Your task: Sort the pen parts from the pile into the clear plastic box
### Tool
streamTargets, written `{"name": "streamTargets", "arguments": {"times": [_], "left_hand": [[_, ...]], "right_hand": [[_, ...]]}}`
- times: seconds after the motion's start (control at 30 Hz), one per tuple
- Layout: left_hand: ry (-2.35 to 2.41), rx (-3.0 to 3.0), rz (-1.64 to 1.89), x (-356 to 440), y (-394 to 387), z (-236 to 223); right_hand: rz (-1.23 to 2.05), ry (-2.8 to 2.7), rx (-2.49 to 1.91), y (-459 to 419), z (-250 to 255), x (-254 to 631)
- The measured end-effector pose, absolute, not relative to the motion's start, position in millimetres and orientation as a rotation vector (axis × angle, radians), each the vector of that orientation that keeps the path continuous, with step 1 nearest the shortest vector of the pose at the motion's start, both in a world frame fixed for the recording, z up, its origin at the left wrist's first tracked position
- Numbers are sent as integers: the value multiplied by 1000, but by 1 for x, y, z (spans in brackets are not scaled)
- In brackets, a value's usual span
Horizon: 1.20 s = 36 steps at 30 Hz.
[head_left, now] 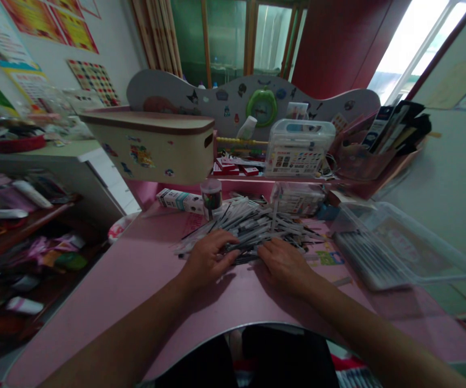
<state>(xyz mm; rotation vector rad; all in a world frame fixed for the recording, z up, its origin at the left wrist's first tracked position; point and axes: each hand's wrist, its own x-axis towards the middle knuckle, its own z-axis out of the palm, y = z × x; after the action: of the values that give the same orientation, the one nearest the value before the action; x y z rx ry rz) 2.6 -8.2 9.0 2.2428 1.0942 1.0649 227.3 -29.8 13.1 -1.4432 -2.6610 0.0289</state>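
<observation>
**Pens mostly in a loose heap**

On the pink desk, the left hand is half spread, thumb apart; the right hand is loosely curled. Whether either grips a pen, I cannot tell. The heap starts at their fingertips, apparently far from ordered. Right of the right hand, slim sticks already lie aligned by a clear plastic case.

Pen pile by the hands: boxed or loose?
Loose: the pens lie heaped straight on the pink desk, pointing various ways.
</observation>
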Motion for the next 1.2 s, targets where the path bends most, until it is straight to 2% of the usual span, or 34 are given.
{"name": "streamTargets", "arguments": {"times": [0.13, 0.37, 0.5, 0.63, 0.83, 1.0, 1.2], "left_hand": [[952, 2416, 887, 12, -19, 11], [986, 2354, 856, 15, -24, 9], [1094, 2131, 932, 12, -18, 9], [1116, 1618, 1083, 8, -9, 12], [977, 916, 1111, 7, 2, 11], [797, 739, 1115, 6, 3, 9], [772, 724, 1108, 1, 4, 8]], "right_hand": [[-122, -2536, -1141, -25, -3, 219], [-234, -2434, -840, -24, -8, 213], [-116, -2428, -1054, -35, 18, 235], [75, -2456, -1339, -66, 41, 291], [181, -2532, -1539, -104, 20, 355], [236, -2567, -1775, -94, 3, 354], [18, -2526, -1721, -53, 31, 325]]}}
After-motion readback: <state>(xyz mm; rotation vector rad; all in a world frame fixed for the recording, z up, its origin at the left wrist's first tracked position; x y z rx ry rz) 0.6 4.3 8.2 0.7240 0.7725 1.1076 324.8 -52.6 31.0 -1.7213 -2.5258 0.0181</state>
